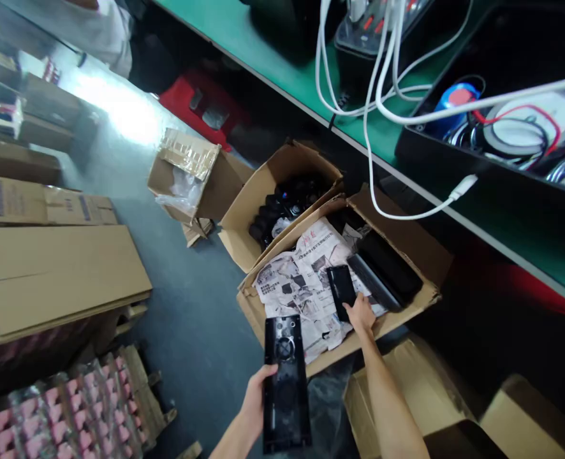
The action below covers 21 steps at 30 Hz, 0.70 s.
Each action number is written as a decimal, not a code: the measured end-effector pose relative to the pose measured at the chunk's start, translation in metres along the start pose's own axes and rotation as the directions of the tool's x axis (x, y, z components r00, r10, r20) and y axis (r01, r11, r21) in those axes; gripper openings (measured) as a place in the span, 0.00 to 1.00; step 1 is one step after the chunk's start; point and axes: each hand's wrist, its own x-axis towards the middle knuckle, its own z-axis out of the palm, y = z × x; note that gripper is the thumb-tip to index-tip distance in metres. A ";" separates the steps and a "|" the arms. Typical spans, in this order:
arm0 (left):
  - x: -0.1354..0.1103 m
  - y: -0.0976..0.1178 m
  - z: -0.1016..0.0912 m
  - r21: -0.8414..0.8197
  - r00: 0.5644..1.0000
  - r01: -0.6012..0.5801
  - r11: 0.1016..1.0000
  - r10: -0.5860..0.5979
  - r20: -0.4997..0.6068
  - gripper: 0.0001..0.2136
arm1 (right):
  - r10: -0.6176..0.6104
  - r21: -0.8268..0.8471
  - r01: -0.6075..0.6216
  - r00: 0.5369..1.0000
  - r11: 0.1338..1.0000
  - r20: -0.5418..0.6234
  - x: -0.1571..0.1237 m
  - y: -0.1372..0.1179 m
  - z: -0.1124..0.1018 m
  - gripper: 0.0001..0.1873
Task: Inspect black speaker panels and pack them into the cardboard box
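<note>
My left hand (257, 398) grips a long black speaker housing (286, 389) with a round, cross-braced opening near its far end. It is held just in front of an open cardboard box (321, 363). Inside that box my right hand (360, 313) is closed on the near end of a flat black panel (340, 287), which lies over crumpled newspaper (296, 280). Right of the panel, long black housings (388, 264) rest against the box wall. The fingertips under both held pieces are hidden.
A second carton (244, 223) holding dark round parts stands behind. Above is a green workbench (282, 38) with a hanging white cable (407, 217) and a black housing with wires (493, 159). Flat cardboard (67, 274) and pink packed goods (72, 408) stand left; cartons (416, 382) lie right.
</note>
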 end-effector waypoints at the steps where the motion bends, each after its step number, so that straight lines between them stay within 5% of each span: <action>1: -0.003 -0.004 0.003 -0.024 0.998 0.006 1.000 -0.005 0.062 0.16 | -0.004 0.093 0.002 1.000 0.996 0.028 0.001 -0.001 0.002 0.17; 4: -0.014 -0.009 0.014 -0.094 0.947 0.059 0.994 -0.026 0.322 0.27 | -0.080 0.403 0.022 0.988 0.915 0.129 -0.020 0.003 -0.003 0.13; 7: -0.039 -0.011 0.022 -0.110 0.884 0.077 0.991 -0.017 0.467 0.30 | -0.160 0.694 0.004 0.974 0.720 0.159 -0.089 0.016 -0.038 0.17; 11: -0.103 -0.022 0.030 -0.050 0.760 0.097 0.994 -0.042 0.649 0.29 | -0.196 0.917 -0.010 0.976 0.398 0.096 -0.239 0.046 -0.121 0.28; 15: -0.185 -0.049 0.045 0.155 0.623 0.055 0.986 -0.155 0.767 0.27 | -0.047 0.994 0.020 0.999 0.112 -0.014 -0.397 0.083 -0.192 0.39; 18: -0.244 -0.081 0.065 0.378 0.535 -0.044 0.925 -0.297 0.791 0.29 | 0.079 0.983 0.144 0.988 -0.111 -0.136 -0.494 0.114 -0.216 0.36; 21: -0.304 -0.129 0.087 0.543 0.508 -0.100 0.834 -0.427 0.749 0.29 | 0.182 0.885 0.364 0.929 -0.290 -0.322 -0.583 0.143 -0.224 0.36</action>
